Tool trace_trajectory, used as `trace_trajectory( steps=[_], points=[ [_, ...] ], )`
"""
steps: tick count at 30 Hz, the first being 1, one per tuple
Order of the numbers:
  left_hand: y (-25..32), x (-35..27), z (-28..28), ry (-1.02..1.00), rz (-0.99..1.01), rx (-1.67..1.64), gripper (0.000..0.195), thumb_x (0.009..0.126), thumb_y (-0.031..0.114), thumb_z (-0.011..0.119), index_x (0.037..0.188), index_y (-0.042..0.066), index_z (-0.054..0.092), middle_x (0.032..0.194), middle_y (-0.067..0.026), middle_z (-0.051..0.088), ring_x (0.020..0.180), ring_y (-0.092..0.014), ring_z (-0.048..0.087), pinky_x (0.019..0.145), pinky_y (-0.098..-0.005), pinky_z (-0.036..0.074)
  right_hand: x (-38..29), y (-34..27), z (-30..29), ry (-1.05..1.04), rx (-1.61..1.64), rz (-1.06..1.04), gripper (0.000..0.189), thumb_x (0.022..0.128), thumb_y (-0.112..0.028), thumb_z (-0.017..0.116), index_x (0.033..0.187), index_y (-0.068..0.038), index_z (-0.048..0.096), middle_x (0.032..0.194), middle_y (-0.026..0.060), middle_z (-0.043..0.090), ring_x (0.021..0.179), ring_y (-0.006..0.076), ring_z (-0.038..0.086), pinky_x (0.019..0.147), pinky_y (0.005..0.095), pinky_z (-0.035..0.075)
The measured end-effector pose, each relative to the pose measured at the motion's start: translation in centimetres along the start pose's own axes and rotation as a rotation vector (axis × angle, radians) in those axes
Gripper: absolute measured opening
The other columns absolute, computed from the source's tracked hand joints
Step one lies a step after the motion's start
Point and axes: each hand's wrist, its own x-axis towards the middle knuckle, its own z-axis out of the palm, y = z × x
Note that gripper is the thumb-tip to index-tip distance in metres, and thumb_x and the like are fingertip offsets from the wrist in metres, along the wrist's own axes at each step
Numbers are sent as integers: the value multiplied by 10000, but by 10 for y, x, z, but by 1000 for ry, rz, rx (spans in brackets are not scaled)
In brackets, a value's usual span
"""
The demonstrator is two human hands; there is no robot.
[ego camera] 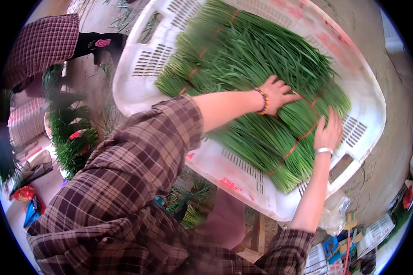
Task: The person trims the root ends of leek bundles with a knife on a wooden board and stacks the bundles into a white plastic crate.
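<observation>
A big white plastic crate (377,99) holds several bundles of long green stalks that look like garlic chives (247,51), tied with red bands. My left hand (278,95), with a beaded bracelet at the wrist, lies palm down on a bundle (297,115) near the crate's middle, fingers spread and thumb pointing right. At the stem ends of the bundles near the right side, my right hand (328,132) rests flat with its thumb apart, a silver bangle on its wrist. A red band (311,129) crosses the bundle between both hands. The undersides of both hands are hidden.
Another person's checked garment (50,44) and dark shoe show at upper left, near loose greens (69,137) and stacked bundled paper (27,120). A clear plastic bag (334,213), blue tool-like items (334,247) and printed packs lie at lower right. A wooden leg (260,233) stands below the crate.
</observation>
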Motion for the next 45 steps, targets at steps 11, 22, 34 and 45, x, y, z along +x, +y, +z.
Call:
trace_trajectory(
  steps=[11, 22, 34, 45],
  points=[
    [-49, -30, -36, 20, 10, 214, 735, 677, 382, 651, 1308, 217, 312, 1347, -122, 302, 1253, -289, 273, 998, -513, 212, -13, 14, 62, -129, -528, -3, 510, 855, -388, 402, 1313, -179, 322, 1328, 81, 364, 1202, 289, 350, 947, 463, 311],
    [-13, -420, -147, 263, -374, -323, 465, 790, 185, 516, 1229, 59, 426, 1128, -178, 526, 1008, -328, 513, 849, -382, 419, -107, -108, -25, -447, 411, -126, 264, 848, -128, 449, 1011, 45, 563, 969, 179, 603, 953, 305, 560, 851, 360, 420],
    [106, -619, -126, 161, -668, -578, 399, 844, 253, 448, 1186, 49, 477, 1065, -93, 597, 970, -171, 572, 826, -318, 440, -209, -168, -139, 141, 665, -42, 437, 891, -270, 454, 548, 1, 447, 483, 47, 418, 390, 122, 377, 384, 297, 310],
    [-13, -652, -221, 213, -1162, -211, 361, 830, 290, 541, 1041, -1, 573, 908, -93, 639, 774, -162, 616, 745, -284, 487, -143, -189, -165, -162, 1309, -103, 654, 764, -9, 532, 1329, -27, 202, 1310, 177, 317, 1189, 304, 364, 952, 378, 342]
  ],
)
